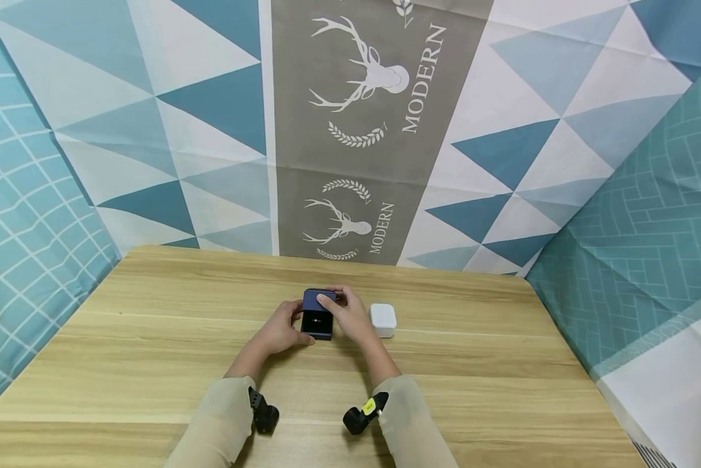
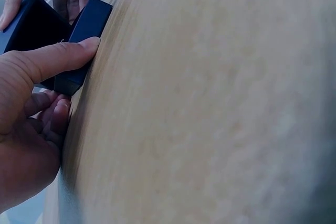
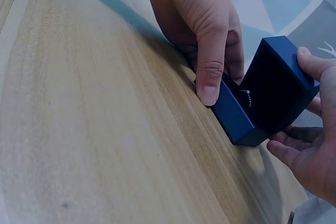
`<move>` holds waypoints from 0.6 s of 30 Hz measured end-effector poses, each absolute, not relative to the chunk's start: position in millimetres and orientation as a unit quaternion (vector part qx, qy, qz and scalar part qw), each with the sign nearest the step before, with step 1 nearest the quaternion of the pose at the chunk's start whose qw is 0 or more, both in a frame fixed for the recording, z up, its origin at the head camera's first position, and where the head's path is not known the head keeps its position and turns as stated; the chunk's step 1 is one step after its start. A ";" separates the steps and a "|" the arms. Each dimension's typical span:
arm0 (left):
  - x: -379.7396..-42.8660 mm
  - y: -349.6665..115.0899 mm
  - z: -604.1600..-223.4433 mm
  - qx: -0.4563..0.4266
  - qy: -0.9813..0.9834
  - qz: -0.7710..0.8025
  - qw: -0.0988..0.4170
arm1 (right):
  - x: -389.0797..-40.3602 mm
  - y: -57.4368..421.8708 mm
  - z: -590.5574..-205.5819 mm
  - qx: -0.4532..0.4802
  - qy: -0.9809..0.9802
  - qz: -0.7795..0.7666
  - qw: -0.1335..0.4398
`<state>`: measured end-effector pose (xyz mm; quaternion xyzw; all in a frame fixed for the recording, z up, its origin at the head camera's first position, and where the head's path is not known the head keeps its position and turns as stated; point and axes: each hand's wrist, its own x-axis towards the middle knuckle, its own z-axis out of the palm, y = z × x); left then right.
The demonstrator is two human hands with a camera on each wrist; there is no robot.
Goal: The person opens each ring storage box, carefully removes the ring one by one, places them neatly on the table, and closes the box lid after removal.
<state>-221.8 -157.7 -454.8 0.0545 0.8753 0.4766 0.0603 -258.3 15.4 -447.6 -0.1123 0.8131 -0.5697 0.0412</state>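
A dark blue ring box stands on the wooden table with its lid raised. Inside, a ring with small bright stones sits in the black lining. My left hand grips the base from the left, its thumb across the front edge and its other fingers at the side and back. On the other side, my right hand holds the lid, with the thumb on its edge and fingers behind. The right hand's fingers are partly hidden by the box in the head view.
Just right of the right hand stands a small white box with rounded corners. The wooden table meets a patterned cloth backdrop at its far edge. Both wrists carry small black cameras.
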 end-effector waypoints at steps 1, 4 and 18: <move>-221.9 -157.7 -455.1 0.055 0.875 0.477 0.061 | -258.4 15.4 -447.9 -0.113 0.812 -0.570 0.041; -222.1 -157.7 -455.6 0.055 0.876 0.475 0.062 | -258.7 15.2 -448.8 -0.116 0.812 -0.571 0.039; -222.8 -157.7 -455.3 0.054 0.877 0.473 0.069 | -258.6 14.9 -448.0 -0.109 0.814 -0.569 0.039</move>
